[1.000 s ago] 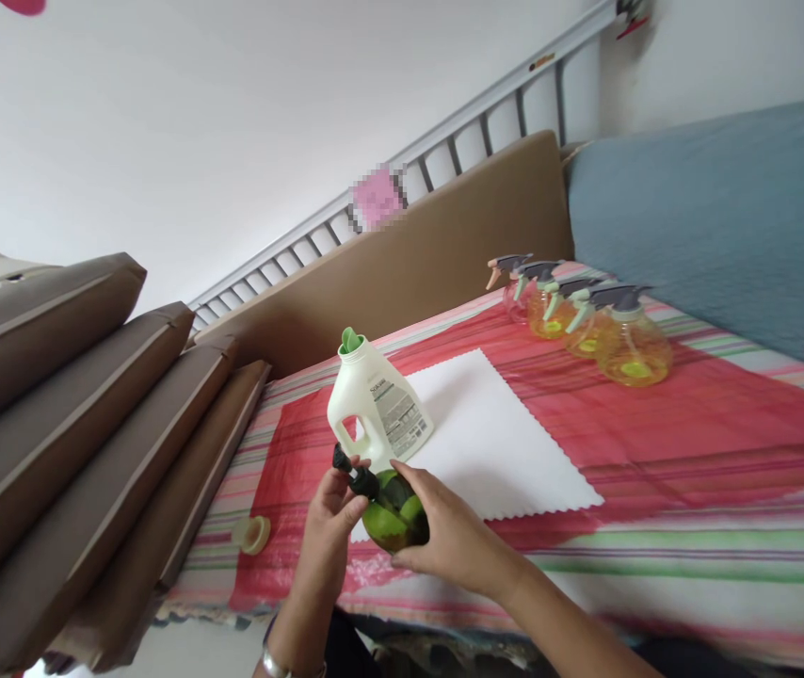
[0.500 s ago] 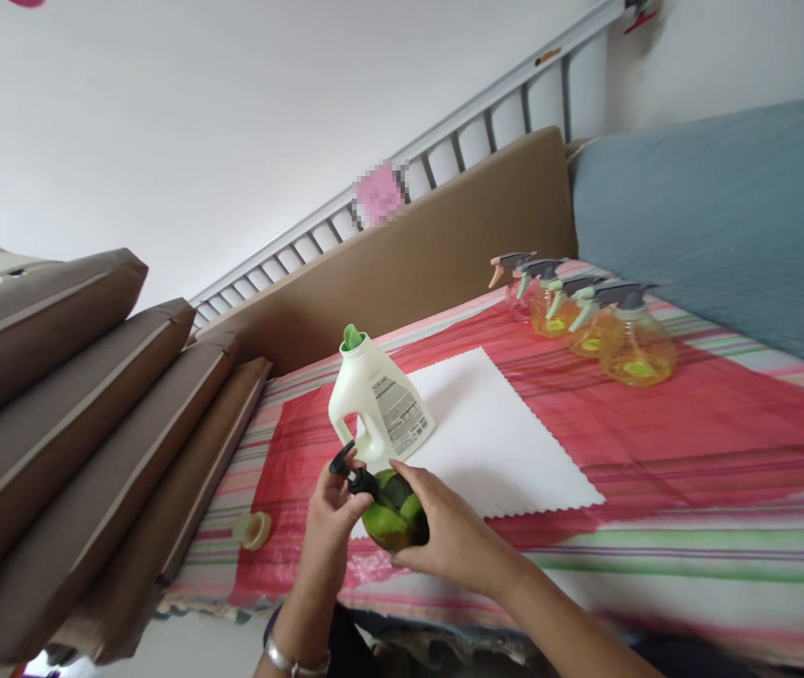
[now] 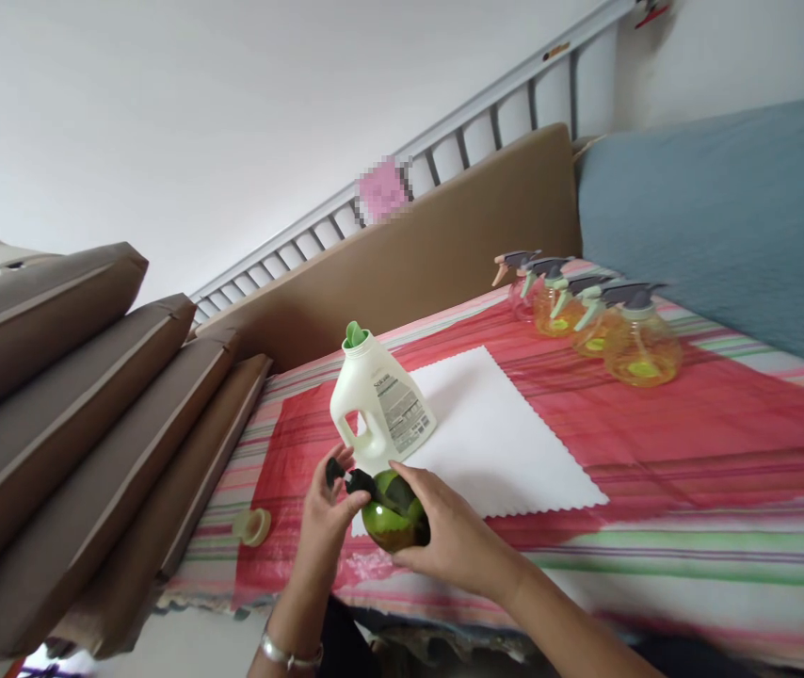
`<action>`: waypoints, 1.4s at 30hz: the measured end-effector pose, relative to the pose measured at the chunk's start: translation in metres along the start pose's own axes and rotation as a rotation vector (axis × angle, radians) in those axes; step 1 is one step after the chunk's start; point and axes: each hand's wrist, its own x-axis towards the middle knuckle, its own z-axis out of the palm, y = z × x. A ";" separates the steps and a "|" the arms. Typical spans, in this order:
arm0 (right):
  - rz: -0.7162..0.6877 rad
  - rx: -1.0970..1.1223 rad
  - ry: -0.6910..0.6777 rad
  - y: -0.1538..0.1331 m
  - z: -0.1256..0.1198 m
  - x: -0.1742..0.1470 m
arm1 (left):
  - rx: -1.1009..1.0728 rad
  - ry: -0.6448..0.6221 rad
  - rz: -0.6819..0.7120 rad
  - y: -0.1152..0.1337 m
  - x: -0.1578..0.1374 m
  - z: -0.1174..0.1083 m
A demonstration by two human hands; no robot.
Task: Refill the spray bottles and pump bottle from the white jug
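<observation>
A round green pump bottle (image 3: 393, 521) is tilted between my hands, its black pump head pointing left. My right hand (image 3: 444, 518) wraps round the bottle's body from the right. At the neck, my left hand (image 3: 329, 504) has its thumb and fingers closed about the black pump collar (image 3: 360, 482). Just beyond them a cream detergent jug (image 3: 372, 395) with a green pour spout stands upright, handle to the left, partly on a white scalloped sheet (image 3: 501, 443). To the left, a pale cap (image 3: 255, 527) lies on the cloth.
Several spray bottles (image 3: 642, 348) stand in a row at the back right on the red sheet (image 3: 727, 424). Grey-brown boards or cushions (image 3: 56, 452) lean along the left. Behind the table run a brown headboard (image 3: 402, 273) and a metal rail; a blue-covered surface (image 3: 727, 217) is at right.
The black pump head has turned in my left fingers, and its nozzle sits slightly lower. My right hand stays around the bottle. The camera view has shifted slightly.
</observation>
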 end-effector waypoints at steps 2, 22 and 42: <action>0.015 -0.012 0.013 0.000 -0.001 0.001 | -0.002 0.032 -0.025 -0.005 0.000 -0.004; 0.200 0.205 -0.095 -0.002 0.005 0.002 | -0.374 -0.175 -0.119 0.001 -0.006 -0.003; 0.158 0.047 -0.225 0.017 0.023 -0.001 | -0.148 0.163 -0.113 -0.011 0.011 -0.061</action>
